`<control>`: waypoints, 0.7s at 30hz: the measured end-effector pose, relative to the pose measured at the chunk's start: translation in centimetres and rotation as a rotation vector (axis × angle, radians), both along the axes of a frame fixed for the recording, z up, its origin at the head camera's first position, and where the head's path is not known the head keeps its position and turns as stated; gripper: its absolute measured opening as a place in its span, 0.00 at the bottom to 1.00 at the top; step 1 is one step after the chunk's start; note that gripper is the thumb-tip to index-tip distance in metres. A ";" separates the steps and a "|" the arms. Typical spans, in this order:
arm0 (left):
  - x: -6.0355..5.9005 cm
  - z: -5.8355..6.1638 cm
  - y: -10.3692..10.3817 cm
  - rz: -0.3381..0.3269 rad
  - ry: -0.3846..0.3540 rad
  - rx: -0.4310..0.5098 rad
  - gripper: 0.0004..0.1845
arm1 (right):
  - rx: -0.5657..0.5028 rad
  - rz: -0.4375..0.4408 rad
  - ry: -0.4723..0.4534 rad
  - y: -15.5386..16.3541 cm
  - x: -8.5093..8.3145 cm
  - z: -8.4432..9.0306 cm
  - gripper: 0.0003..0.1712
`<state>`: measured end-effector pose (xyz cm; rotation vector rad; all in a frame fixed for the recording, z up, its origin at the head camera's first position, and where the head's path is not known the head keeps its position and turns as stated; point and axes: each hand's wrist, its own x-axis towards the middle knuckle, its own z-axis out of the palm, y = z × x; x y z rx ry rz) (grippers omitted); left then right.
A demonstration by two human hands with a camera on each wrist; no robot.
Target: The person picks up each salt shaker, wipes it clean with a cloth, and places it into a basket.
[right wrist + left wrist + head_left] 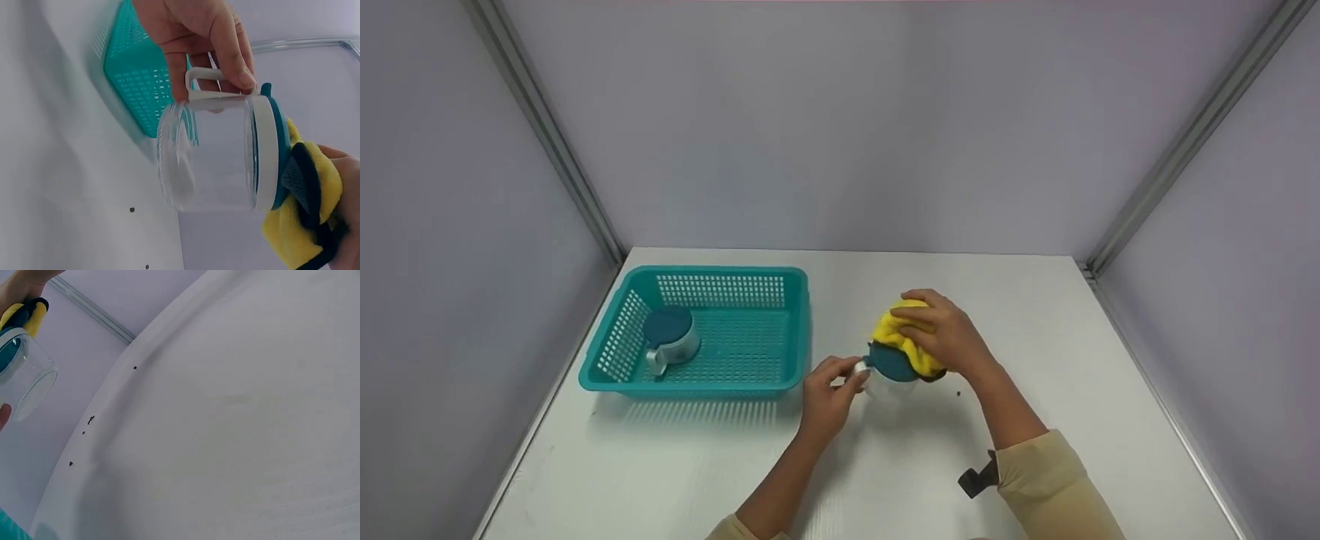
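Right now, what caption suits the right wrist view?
Left hand holds a clear jar by its handle while the right hand presses a yellow cloth on its teal lid.

No legible text, label, brand, number or sign in any view. Checked the clear jar with teal lid, the yellow cloth, the teal basket and the second jar lying inside that basket: all surfaces plain. The white table beside the basket carries only a few dark specks, no marks that read.
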<state>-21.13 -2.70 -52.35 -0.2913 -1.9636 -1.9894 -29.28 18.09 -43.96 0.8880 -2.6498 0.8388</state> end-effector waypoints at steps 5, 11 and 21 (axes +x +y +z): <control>-0.2 -0.1 -0.3 -0.044 -0.031 0.025 0.09 | -0.083 -0.004 -0.114 0.9 -0.6 -0.2 0.15; -0.9 -1.2 -0.4 -0.110 -0.054 0.054 0.10 | -0.145 -0.015 -0.326 1.0 -0.5 -0.5 0.22; -1.5 -2.5 -0.3 -0.152 -0.118 0.034 0.11 | -0.088 0.018 -0.378 -0.1 0.2 -0.9 0.31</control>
